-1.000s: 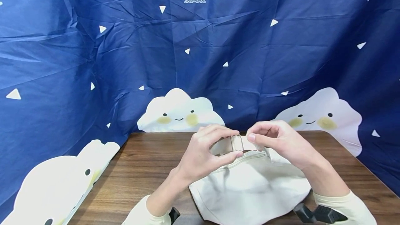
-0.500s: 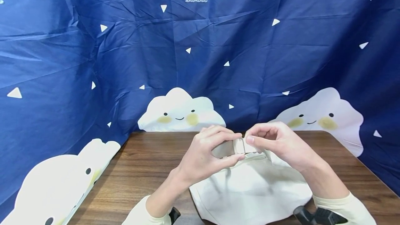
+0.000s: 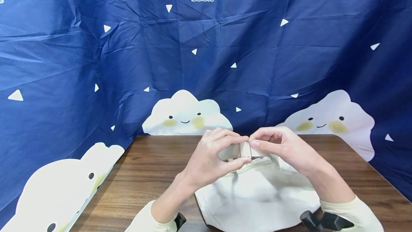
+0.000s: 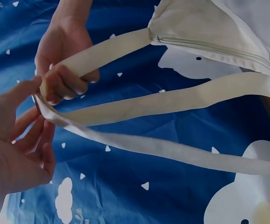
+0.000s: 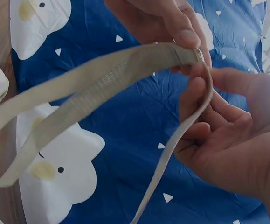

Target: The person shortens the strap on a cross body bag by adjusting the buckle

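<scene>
An off-white fabric bag [image 3: 257, 199] with a zipper lies on the table below my hands. Its cream webbing strap [image 4: 139, 105] is raised above it in loops. Thumb and fingertips of my left hand [image 3: 210, 155] pinch the rectangular metal slider buckle [image 3: 245, 149] by its upper and lower edges. Close beside it, my right hand [image 3: 286, 146] pinches the strap between thumb and forefinger, the other fingers curled. In the right wrist view, the strap [image 5: 102, 84] passes through the buckle and a length hangs down past the right fingers [image 5: 195, 100].
The brown wooden table [image 3: 154, 167] extends to both sides of the bag. Behind it hangs a blue curtain [image 3: 206, 63] printed with clouds and triangles. Black wrist devices [image 3: 331, 221] sit at the cream sleeves.
My right hand has shifted slightly left, closer to the buckle, and less strap shows between the hands. The left hand keeps its pinch, with the buckle slightly right of before.
</scene>
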Action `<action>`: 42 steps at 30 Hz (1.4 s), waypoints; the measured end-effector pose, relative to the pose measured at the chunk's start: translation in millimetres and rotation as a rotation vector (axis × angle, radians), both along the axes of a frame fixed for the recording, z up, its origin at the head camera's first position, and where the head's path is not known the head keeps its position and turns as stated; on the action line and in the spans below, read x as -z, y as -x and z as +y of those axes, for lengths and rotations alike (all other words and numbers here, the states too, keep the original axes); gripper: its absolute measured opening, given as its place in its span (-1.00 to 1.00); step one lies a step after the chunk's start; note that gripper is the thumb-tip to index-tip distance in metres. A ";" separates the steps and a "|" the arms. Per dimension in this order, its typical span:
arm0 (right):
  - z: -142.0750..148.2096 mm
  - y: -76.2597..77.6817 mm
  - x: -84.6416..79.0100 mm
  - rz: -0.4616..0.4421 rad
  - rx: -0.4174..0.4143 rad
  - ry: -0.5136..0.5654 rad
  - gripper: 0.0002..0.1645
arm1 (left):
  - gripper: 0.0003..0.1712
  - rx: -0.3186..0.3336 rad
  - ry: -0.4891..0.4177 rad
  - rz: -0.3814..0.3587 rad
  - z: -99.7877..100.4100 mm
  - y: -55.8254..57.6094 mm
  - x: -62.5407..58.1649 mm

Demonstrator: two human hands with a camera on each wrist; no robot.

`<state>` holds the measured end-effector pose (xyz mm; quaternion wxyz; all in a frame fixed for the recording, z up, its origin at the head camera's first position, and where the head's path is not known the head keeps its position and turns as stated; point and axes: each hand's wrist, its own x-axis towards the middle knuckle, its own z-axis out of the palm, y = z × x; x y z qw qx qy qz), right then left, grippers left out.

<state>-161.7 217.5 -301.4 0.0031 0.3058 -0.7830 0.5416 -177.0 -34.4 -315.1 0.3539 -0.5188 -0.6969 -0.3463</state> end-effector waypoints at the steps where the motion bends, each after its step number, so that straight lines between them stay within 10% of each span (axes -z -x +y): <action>1: 3.0 1.1 -0.4 -0.004 0.004 -0.017 -0.84 | -0.53 -0.005 0.003 0.004 0.1 1.0 0.3; 9: 27.4 8.9 0.5 -0.105 -0.010 0.000 -0.82 | -0.51 -0.031 0.023 0.011 1.1 7.4 3.8; 42: 4.9 16.0 11.5 -0.036 0.016 0.035 -0.82 | -0.53 -0.104 0.061 0.056 3.8 11.0 8.6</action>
